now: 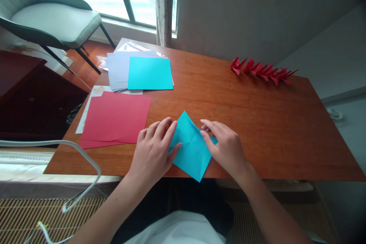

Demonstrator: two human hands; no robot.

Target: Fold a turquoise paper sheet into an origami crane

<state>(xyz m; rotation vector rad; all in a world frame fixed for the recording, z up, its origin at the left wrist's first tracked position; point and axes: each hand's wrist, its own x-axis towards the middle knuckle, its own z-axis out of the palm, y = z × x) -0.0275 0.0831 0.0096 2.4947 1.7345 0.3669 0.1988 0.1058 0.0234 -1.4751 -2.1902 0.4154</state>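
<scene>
A turquoise square of paper (191, 148) lies near the table's front edge, one corner pointing away from me and the near corner reaching the edge. Crease lines cross its middle. My left hand (158, 143) rests over its left side, fingers stretched and thumb apart on the sheet. At the right corner is my right hand (223, 143), its fingers bent and its thumb held apart from them, touching or just above the paper. Part of that corner is hidden beneath the right hand.
Red paper sheets (117, 118) lie to the left on the wooden table (211, 95). Behind them, a turquoise sheet (150, 73) tops pale lilac sheets (117, 70). Several folded red paper cranes (263, 70) line the back right. A white cable (85, 152) hangs at front left.
</scene>
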